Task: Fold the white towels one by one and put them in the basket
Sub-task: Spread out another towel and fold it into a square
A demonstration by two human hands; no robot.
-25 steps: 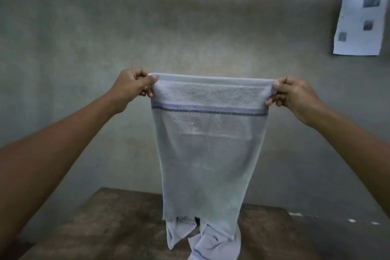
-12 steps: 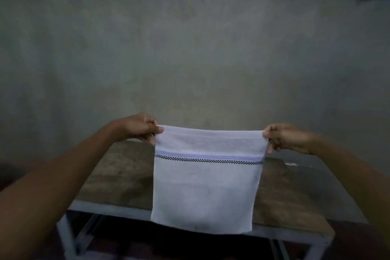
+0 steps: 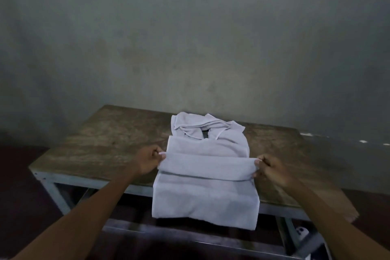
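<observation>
Held aloft a moment ago, the white towel [image 3: 205, 196] now drapes over the bench's [image 3: 101, 145] near edge. The left hand [image 3: 147, 161] and right hand [image 3: 272, 170] each hold a pinching grip on one end of its fold. Crumpled towels [image 3: 202, 126] lie behind it.

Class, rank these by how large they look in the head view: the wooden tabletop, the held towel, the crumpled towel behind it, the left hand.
1. wooden tabletop
2. held towel
3. crumpled towel, which lies farther from the camera, so its true size is unsure
4. left hand
</observation>
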